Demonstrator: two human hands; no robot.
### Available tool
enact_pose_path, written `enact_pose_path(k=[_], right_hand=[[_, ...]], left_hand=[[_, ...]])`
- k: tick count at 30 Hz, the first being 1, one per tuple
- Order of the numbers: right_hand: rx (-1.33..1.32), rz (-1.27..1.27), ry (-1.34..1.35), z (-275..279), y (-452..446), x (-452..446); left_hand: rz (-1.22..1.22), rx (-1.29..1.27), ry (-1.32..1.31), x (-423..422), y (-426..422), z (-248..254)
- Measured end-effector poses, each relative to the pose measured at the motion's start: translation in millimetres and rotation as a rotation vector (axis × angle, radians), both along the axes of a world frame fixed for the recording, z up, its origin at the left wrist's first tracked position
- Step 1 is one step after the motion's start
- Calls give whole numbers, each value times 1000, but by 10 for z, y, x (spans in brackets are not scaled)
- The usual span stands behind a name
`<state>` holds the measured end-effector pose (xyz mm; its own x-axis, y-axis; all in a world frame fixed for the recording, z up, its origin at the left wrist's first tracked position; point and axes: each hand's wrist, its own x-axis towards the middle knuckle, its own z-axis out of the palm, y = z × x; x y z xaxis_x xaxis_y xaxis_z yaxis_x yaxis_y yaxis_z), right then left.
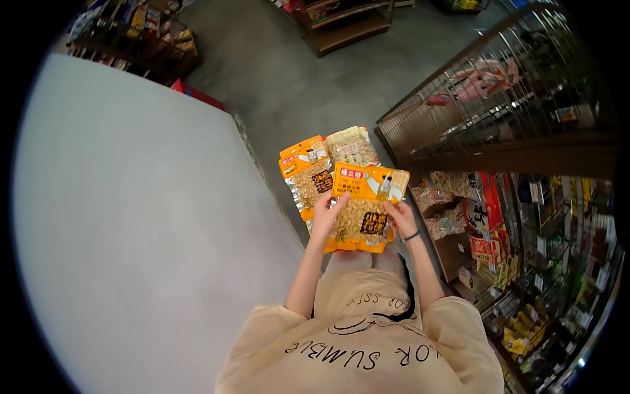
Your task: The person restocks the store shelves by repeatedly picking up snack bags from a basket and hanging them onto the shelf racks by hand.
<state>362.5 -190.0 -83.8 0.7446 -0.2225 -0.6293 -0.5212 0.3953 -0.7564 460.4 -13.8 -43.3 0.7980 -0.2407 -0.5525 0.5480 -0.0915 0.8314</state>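
Between my two hands is an orange snack bag (pixel 357 220) with a clear window that shows pale nuts or seeds. My left hand (pixel 326 213) grips its left edge, thumb on the front. On the right edge my right hand (pixel 401 218) pinches it the same way; a dark band circles that wrist. Just beyond, to the left, lies a similar orange bag (pixel 304 172), partly covered by my left hand. Beside it is a paler bag of nuts (pixel 353 146), its lower part hidden by the held bag. What these two rest on is hidden.
A white wall or panel (pixel 151 217) fills the left side. Close on the right stands a shelf unit with wire sides (pixel 485 98), and packaged goods (pixel 489 249) line the shelves below it. A wooden display stand (pixel 348 29) is farther off on the grey floor (pixel 269 72).
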Motion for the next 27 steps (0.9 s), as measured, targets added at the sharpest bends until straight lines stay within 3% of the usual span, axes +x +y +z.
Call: enact_pose_path(k=[9,13,16,20,22,24,27], right_hand=[[-82,-131,-84,464,-24,-1149],[-90,-268,-181,603,-52,-1761],[-97,-352,-189,635,-129,-2349],[-143,-473,-171,608,-150,-3197],[-249,-473,-150,615,-121,-3623],[-239,-547,-156,646,-55,-4038],[-213,-713,-199,719,11,-4614]], left_hand=[[-333,-214,96,-836,-189,328],[-578,-178,172,-1268,-439,469],[-784,-146,154,-1626,-678,657],[-991,-331,104,-2170,-957,659],[-1050,-339,70,-2519,-1142,786],[-1243,-217,64,-2860,-1263,852],[-1348,-260,21,-3416,-1447,876]])
